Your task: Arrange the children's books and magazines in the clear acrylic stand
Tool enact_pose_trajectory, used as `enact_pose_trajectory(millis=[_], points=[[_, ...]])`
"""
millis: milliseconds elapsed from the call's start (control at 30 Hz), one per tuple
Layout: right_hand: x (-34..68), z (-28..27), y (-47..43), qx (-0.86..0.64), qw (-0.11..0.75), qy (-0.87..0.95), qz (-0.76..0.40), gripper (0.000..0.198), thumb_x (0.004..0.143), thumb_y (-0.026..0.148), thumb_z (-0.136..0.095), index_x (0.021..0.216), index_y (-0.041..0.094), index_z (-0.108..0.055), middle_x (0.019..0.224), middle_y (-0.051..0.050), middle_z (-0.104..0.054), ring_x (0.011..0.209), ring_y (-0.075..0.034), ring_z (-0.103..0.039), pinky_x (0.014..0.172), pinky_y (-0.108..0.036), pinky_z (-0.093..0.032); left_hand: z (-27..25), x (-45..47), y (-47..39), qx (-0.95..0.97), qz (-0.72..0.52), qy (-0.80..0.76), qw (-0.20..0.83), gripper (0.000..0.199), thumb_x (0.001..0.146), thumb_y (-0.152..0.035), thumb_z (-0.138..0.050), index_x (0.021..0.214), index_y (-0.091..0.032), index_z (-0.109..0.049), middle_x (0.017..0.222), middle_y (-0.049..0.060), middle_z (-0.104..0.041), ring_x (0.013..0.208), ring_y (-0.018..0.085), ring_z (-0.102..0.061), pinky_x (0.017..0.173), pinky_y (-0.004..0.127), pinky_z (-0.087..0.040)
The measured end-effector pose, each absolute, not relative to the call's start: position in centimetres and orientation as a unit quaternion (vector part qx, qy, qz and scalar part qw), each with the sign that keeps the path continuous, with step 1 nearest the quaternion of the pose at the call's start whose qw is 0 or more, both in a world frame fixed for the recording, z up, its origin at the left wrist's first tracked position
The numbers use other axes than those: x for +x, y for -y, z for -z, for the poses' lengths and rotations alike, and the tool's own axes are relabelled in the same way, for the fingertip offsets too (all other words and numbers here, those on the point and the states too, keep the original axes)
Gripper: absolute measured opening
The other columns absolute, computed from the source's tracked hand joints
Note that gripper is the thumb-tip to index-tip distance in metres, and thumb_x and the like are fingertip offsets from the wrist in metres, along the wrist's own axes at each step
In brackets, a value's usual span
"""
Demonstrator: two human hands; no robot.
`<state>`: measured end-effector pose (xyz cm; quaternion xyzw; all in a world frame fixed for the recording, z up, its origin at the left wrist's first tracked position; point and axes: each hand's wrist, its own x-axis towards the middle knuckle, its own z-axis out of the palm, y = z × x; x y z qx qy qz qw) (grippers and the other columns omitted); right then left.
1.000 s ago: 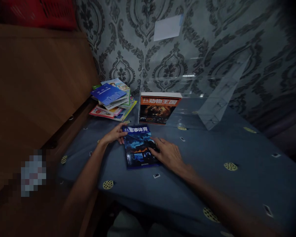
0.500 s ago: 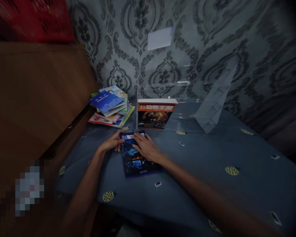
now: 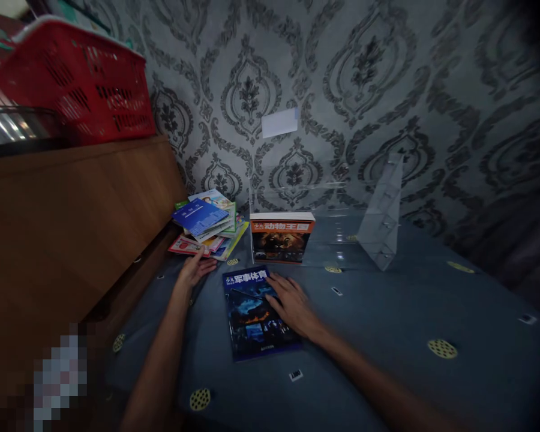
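A dark blue book [image 3: 247, 312] lies flat on the cloth-covered table, cover up, with white Chinese characters across its top. My right hand [image 3: 292, 303] rests on its right side, fingers stretched out. To the book's left, my left hand [image 3: 195, 270] is open and holds nothing, its fingertips close to the lower edge of a pile of books [image 3: 202, 219]; whether they touch is hard to tell. Behind the blue book, a thick orange book [image 3: 281, 240] with a lion on its cover leans upright in a clear plastic rack [image 3: 380, 222].
A wooden cabinet [image 3: 81, 222] borders the table on the left, bearing a red basket [image 3: 112, 90] and a metal bowl [image 3: 20, 129]. Patterned wallpaper covers the wall behind, with a white card [image 3: 279, 123] in front of it. The blue tablecloth [image 3: 364, 354] stretches to the right.
My left hand has let go of the blue book's left edge and moved left toward the pile. My right hand has slid to the book's right side. The view has tilted up.
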<state>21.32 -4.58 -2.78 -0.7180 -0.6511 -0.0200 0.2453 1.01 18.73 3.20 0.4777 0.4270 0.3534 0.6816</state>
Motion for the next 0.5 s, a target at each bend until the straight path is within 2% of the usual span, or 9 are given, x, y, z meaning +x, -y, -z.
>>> enact_pose_trajectory(millis=[167,333,433,500], points=[[21.3,2.7,4.6,-0.718,0.244,0.651,0.027,0.048,0.100,0.034,-0.040,0.141,0.016,-0.057,0.147,-0.016,-0.057,0.137,-0.028,-0.052,0.116,-0.054,-0.038,-3.8,1.8,-20.0,0.385,-0.370,-0.441,0.722,0.040,0.089,-0.043,-0.070,0.105,-0.008,-0.061,0.072,0.013,-0.071,0.060,0.026,-0.074,0.058,0.038,-0.064],[21.2,2.6,4.6,-0.721,0.241,0.649,0.023,0.049,0.101,0.035,-0.040,0.142,0.014,-0.057,0.147,-0.017,-0.057,0.138,-0.028,-0.051,0.116,-0.054,-0.038,-3.4,2.7,-20.9,0.364,-0.395,-0.442,0.718,0.023,0.091,-0.027,-0.069,0.104,-0.010,-0.062,0.070,0.009,-0.071,0.063,0.022,-0.074,0.063,0.039,-0.065],[20.9,2.2,4.7,-0.724,0.241,0.647,0.013,0.049,0.100,0.034,-0.041,0.142,0.013,-0.057,0.147,-0.018,-0.057,0.139,-0.028,-0.051,0.117,-0.054,-0.037,-3.5,3.1,-20.9,0.357,-0.408,-0.442,0.714,0.010,0.094,-0.019,-0.061,0.102,-0.013,-0.062,0.067,0.006,-0.071,0.063,0.020,-0.073,0.064,0.040,-0.066],[20.6,1.7,4.8,-0.729,0.239,0.642,-0.001,0.049,0.100,0.033,-0.044,0.142,0.013,-0.057,0.148,-0.018,-0.056,0.139,-0.028,-0.050,0.118,-0.053,-0.035,-3.8,3.2,-20.5,0.356,-0.414,-0.441,0.712,0.009,0.096,-0.015,-0.055,0.101,-0.013,-0.062,0.065,0.005,-0.070,0.062,0.019,-0.073,0.066,0.040,-0.066]])
